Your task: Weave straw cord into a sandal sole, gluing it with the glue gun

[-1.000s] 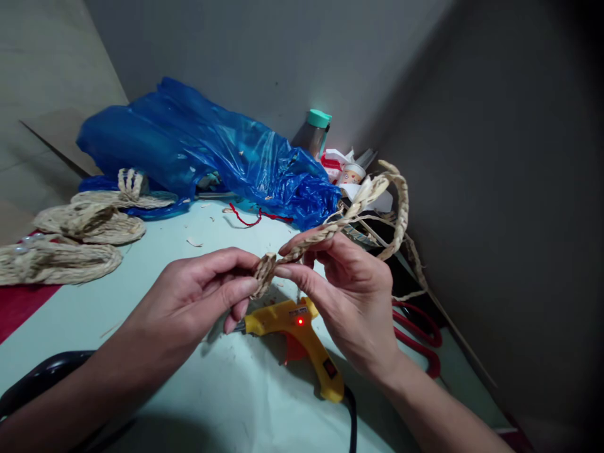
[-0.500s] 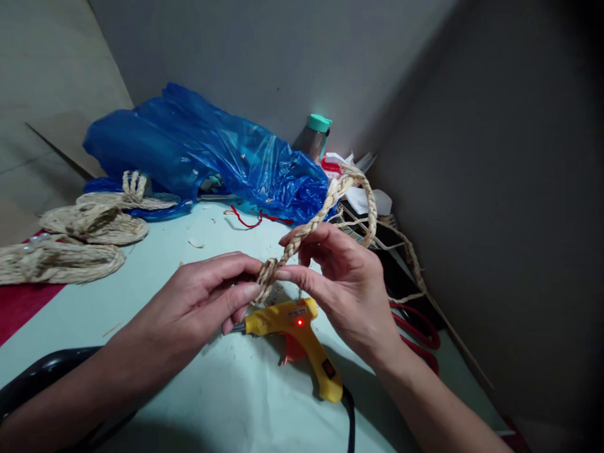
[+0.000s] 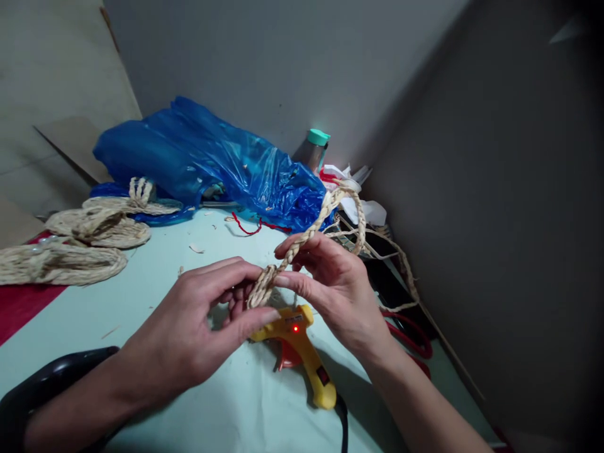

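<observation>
A pale braided straw cord [image 3: 314, 231] is folded into a small coil at its near end, and the rest arcs up and away in a loop. My left hand [image 3: 207, 314] grips the coiled end from the left, its thumb reaching out below it. With thumb and fingers, my right hand [image 3: 333, 283] pinches the braid where it leaves the coil. Just beneath both hands a yellow glue gun [image 3: 309, 358] lies on the table, its red light lit; my left thumb hides part of its front.
Several woven straw slippers [image 3: 101, 228] lie at the left. Behind them spreads a blue plastic bag [image 3: 212, 151], with a teal-capped bottle [image 3: 317, 148] at its right. Red yarn [image 3: 248, 229] lies on the pale table cover [image 3: 198, 415]. Red-handled scissors [image 3: 410, 336] rest at the right.
My left thumb has lifted off the coil and stretched right over the glue gun's front. The left fingers still hold the coil, now more exposed. The view has shifted slightly.
</observation>
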Available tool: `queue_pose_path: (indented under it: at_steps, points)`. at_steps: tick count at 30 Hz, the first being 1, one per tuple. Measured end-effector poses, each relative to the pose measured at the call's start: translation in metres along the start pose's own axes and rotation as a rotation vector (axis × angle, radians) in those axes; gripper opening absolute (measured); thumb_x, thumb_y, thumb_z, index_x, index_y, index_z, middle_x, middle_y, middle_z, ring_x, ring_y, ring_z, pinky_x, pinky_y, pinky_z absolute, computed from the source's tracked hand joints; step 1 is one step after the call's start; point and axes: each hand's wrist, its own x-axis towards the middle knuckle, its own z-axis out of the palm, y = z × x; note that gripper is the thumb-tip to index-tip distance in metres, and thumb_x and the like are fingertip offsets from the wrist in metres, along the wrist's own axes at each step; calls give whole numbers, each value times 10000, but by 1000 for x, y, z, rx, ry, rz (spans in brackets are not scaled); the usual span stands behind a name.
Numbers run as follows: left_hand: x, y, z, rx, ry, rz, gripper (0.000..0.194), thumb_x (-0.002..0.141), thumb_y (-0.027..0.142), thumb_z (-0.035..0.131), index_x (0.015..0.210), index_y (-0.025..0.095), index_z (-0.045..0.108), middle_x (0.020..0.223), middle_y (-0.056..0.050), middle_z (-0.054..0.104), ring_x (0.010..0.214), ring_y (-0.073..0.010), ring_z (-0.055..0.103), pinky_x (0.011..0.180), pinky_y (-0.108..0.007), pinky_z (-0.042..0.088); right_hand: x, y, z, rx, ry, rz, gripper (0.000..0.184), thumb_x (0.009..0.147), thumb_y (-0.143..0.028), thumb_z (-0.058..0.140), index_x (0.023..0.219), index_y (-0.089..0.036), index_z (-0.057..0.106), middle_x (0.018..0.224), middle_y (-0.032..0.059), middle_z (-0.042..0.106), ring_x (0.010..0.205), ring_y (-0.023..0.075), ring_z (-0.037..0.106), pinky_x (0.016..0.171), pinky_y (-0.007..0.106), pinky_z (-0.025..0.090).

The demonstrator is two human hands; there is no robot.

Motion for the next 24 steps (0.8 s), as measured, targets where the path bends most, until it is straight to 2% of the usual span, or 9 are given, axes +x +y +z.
queue_pose_path:
  at_steps: [3, 6, 8, 11, 18, 24]
  points:
    - [-1, -1, 3, 122, 54, 63, 150, 935, 305, 574, 852, 196, 636, 814, -21, 632, 739, -182, 590, 649, -308, 448, 0, 3, 0, -29, -17, -13, 185, 855, -181, 782, 1005, -225, 683, 990, -17, 668, 906, 143, 591, 832, 287, 469]
    - [-1, -4, 5, 170, 100, 178, 100, 946, 191, 539, 940, 192, 638, 802, -5, 599, 714, -155, 560, 656, -297, 439, 0, 4, 0, -29, -51, 1, 214, 859, -209, 784, 1042, -227, 675, 1021, 1, 675, 951, 164, 618, 872, 313, 494]
    - [-1, -6, 5, 189, 137, 258, 117, 932, 132, 544, 988, 186, 632, 847, -14, 604, 771, -156, 568, 693, -294, 448, 0, 3, -2, -2, -81, 28, 269, 856, -209, 786, 1091, -233, 656, 1065, 13, 681, 1009, 182, 644, 915, 344, 506]
    - [-1, -9, 4, 229, 188, 342, 122, 910, 84, 547, 961, 167, 621, 918, -54, 600, 870, -187, 564, 743, -320, 449, 0, 2, -4, -24, -102, 37, 316, 839, -211, 803, 1112, -229, 645, 1072, 23, 690, 1064, 205, 652, 971, 390, 501]
    - [-1, -11, 2, 303, 198, 381, 140, 896, 69, 530, 939, 163, 625, 917, -65, 588, 894, -218, 540, 755, -357, 432, -3, 10, -1, -82, -52, -6, 319, 825, -198, 816, 1083, -228, 630, 1085, 27, 681, 1076, 209, 640, 1011, 409, 475]
    - [0, -15, 2, 344, 214, 405, 175, 886, 51, 521, 964, 146, 646, 940, -76, 589, 898, -230, 536, 769, -377, 426, -3, 11, 3, -140, -13, -24, 297, 810, -207, 824, 1028, -235, 625, 1047, 18, 678, 1037, 203, 631, 958, 386, 469]
